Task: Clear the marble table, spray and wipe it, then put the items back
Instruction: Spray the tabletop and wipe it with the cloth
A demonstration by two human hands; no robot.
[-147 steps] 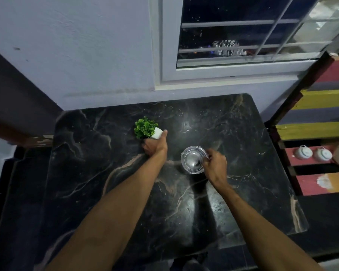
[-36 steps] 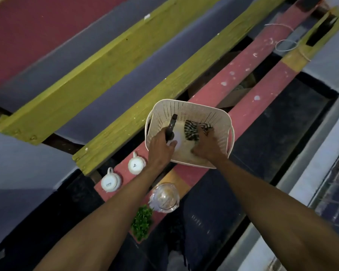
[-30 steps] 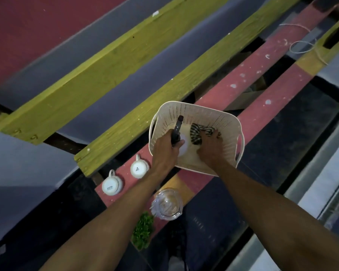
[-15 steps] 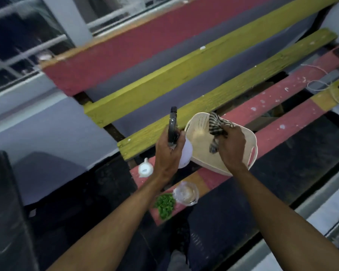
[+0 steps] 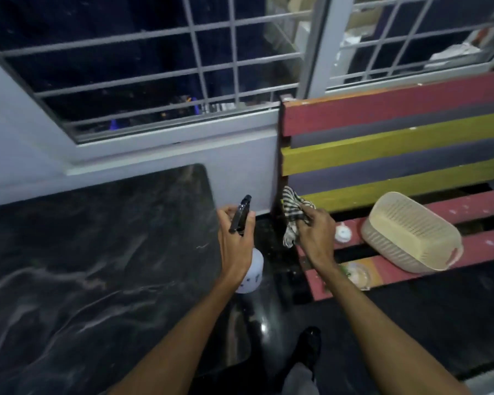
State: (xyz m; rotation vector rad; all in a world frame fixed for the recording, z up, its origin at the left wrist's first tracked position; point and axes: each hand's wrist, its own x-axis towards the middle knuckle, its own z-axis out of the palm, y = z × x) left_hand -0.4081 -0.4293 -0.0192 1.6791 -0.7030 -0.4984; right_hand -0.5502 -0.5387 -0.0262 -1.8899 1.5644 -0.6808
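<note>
The black marble table [image 5: 92, 252] fills the left half of the view with nothing on it. My left hand [image 5: 236, 243] grips a white spray bottle [image 5: 253, 273] with a black trigger head, held just past the table's right edge. My right hand [image 5: 315, 233] clutches a black-and-white checked cloth [image 5: 293, 212] above the gap between table and bench. On the bench seat lie a white cup [image 5: 342, 233], a glass dish [image 5: 358, 276] and a bit of a green plant [image 5: 345, 270], partly hidden behind my right forearm.
A cream perforated plastic basket [image 5: 411, 233] sits on the red slats of the striped wooden bench [image 5: 397, 143] at right. A barred window [image 5: 160, 67] runs along the wall behind. Dark glossy floor and my shoe [image 5: 310, 347] lie between table and bench.
Both hands lifted the spray bottle and the cloth out of the basket and carried them left. The view swung from the bench back to the table's edge.
</note>
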